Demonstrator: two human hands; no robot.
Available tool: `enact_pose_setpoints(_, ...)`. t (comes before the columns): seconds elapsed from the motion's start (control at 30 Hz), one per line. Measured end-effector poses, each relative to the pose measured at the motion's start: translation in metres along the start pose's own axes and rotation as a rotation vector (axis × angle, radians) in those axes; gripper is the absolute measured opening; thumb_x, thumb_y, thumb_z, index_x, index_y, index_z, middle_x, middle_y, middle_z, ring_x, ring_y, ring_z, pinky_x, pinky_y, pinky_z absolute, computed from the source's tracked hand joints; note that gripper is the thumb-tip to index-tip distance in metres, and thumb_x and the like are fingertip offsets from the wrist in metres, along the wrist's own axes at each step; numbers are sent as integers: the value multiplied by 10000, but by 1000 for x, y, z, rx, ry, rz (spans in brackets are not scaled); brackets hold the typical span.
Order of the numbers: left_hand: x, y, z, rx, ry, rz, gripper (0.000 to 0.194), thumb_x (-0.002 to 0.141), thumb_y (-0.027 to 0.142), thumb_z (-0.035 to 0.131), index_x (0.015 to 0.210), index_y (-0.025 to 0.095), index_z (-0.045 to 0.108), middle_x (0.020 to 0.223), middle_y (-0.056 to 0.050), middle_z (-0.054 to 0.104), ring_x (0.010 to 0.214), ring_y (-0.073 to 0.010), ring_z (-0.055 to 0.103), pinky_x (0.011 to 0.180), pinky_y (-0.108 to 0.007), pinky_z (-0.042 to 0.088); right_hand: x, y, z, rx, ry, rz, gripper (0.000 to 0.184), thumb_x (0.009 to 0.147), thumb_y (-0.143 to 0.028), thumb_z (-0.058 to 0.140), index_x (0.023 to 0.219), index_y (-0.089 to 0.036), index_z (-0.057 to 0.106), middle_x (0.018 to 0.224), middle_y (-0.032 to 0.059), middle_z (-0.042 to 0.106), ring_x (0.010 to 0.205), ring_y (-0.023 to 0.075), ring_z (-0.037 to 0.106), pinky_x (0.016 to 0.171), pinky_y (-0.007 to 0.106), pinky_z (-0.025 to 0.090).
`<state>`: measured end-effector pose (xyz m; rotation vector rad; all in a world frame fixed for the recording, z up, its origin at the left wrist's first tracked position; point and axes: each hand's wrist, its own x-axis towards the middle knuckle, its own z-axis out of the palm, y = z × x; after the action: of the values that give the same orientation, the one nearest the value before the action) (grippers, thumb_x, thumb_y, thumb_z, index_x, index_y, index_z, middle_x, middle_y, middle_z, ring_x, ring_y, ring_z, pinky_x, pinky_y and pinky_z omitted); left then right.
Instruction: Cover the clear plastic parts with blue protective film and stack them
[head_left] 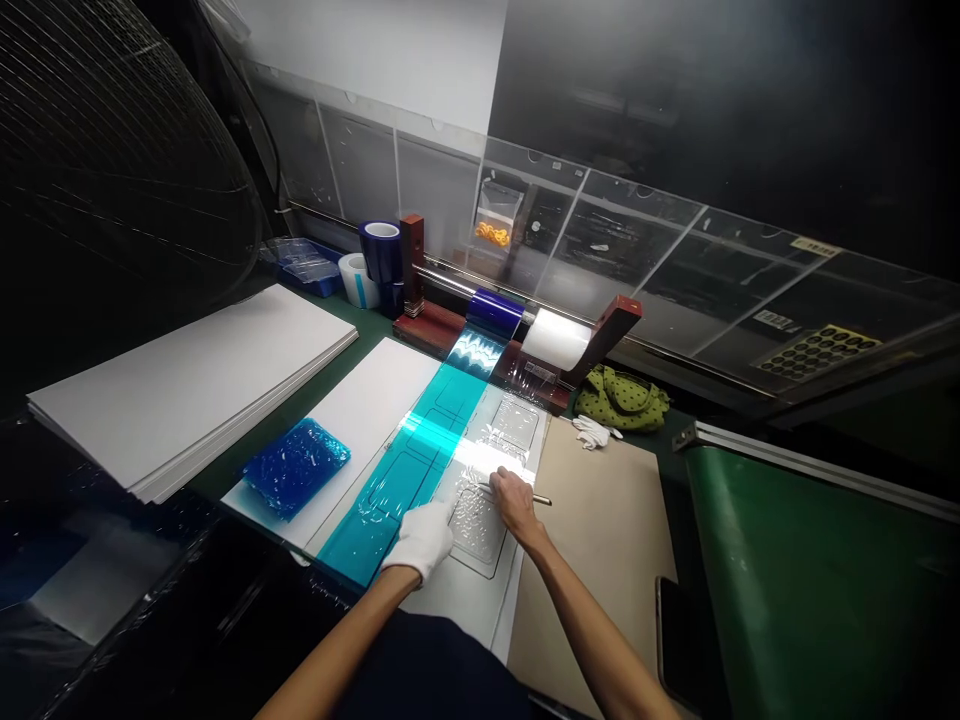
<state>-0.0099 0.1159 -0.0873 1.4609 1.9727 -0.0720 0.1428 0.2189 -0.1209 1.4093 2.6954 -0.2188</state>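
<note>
My left hand [420, 540], in a white fabric glove, rests flat on the teal protective film [397, 490], which runs from a blue film roll [495, 310] across a white board [360, 420]. My right hand [516, 502], bare, grips a slim silver pen-like tool [541, 499] just above a clear embossed plastic sheet [480, 500]. The sheet lies beside the film, and its wrinkled surface catches bright glare. The tool's tip is hidden by my fingers.
A stack of white boards [187, 380] lies at left, with a blue bubble-textured packet [296, 467] nearby. Tan cardboard [592, 560] lies at right, beside a black phone [679, 640] and a green belt [795, 590]. White gloves [595, 432] and a green bag [622, 398] sit behind. Clear acrylic panels [637, 260] line the back.
</note>
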Motion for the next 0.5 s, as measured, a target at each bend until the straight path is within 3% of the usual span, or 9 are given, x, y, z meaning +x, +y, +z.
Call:
enact_pose_setpoints(0.2, -35, -15, -11, -33, -7, 11, 389, 847, 289, 398, 1210, 345, 527, 940, -70, 702, 854, -258, 654, 717, -383, 465, -19, 19, -8, -11, -28, 61, 217, 882, -115, 382, 763, -183, 550, 766, 19, 544, 650, 113, 440, 509, 280, 127)
enact_pose_setpoints(0.33, -46, -26, -12, -60, -37, 5, 500, 768, 269, 457, 1262, 328, 497, 978, -54, 707, 870, -257, 651, 717, -359, 465, -30, 28, -15, -7, -53, 104, 206, 881, -125, 401, 791, -188, 575, 805, 31, 573, 676, 116, 469, 517, 273, 141)
enact_pose_setpoints(0.5, -47, -34, -9, -74, -31, -7, 516, 767, 274, 438, 1278, 323, 488, 1044, -42, 695, 924, -254, 640, 751, -362, 464, -39, 39, -19, 28, -84, 168, 218, 884, -130, 401, 795, -185, 593, 843, 56, 594, 717, 135, 512, 529, 268, 168)
